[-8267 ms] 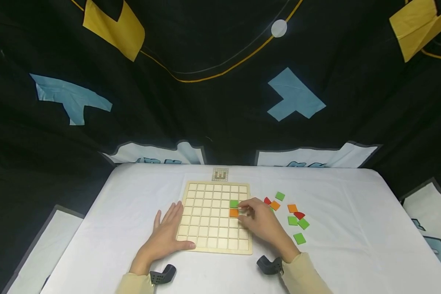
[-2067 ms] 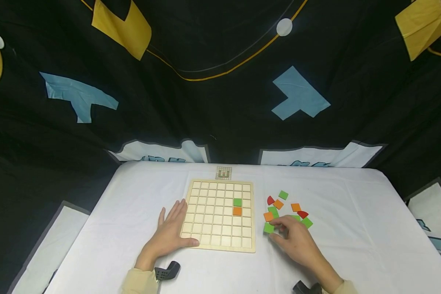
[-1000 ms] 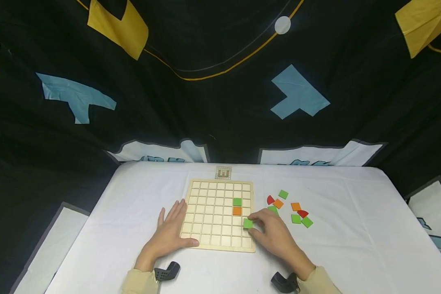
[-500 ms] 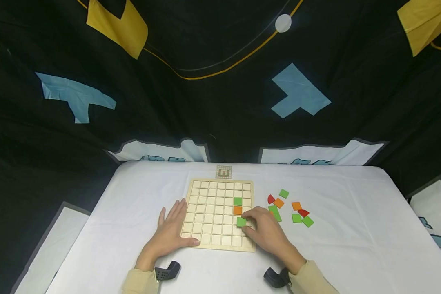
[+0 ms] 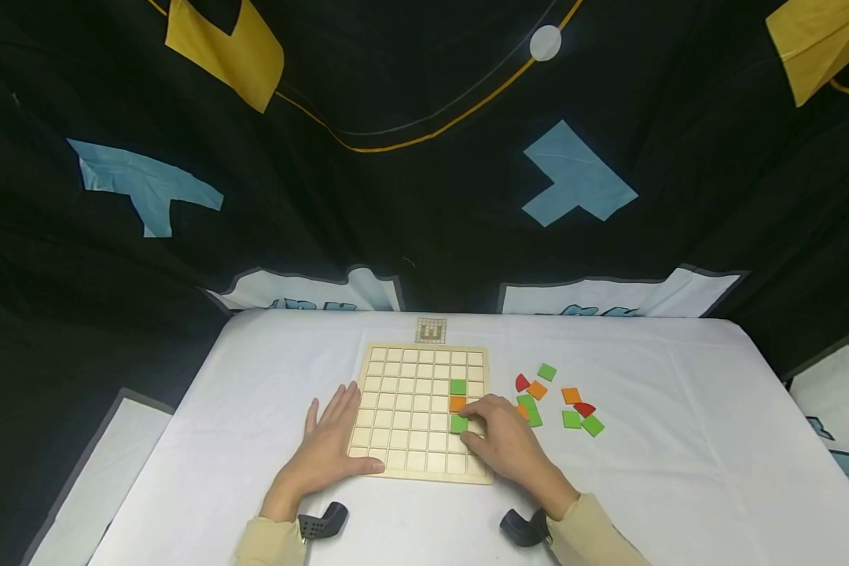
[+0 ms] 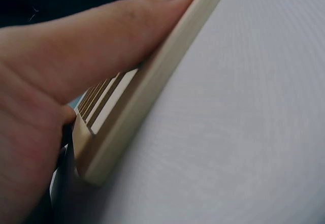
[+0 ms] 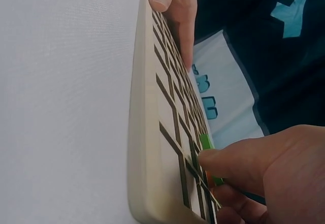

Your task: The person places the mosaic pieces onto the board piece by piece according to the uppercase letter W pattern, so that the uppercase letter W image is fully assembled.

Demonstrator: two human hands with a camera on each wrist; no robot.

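Observation:
A pale wooden grid board [image 5: 406, 424] lies on the white table. My left hand [image 5: 314, 456] rests spread along its left edge, thumb on the near left corner; in the left wrist view that thumb [image 6: 111, 36] lies over the rim. At the board's right side my right hand [image 5: 505, 444] pinches a green square tile [image 5: 457, 424] with thumb and fingertips, right at a cell. Directly beyond that tile, an orange square tile [image 5: 457, 404] and another green tile [image 5: 457, 387] sit in the same column. The right wrist view has the thumb [image 7: 233, 160] low over the grid.
Right of the board lie loose pieces: several green squares [image 5: 571, 420], orange squares [image 5: 571, 395] and red quarter-round pieces [image 5: 584, 409]. A small patterned grid card [image 5: 431, 331] lies beyond the board's far edge. A black printed curtain [image 5: 396, 220] hangs behind the table.
My right hand picked up a green tile from the loose pieces, carried it left onto the board and brought it to the cell below the orange tile. My left hand stays on the board.

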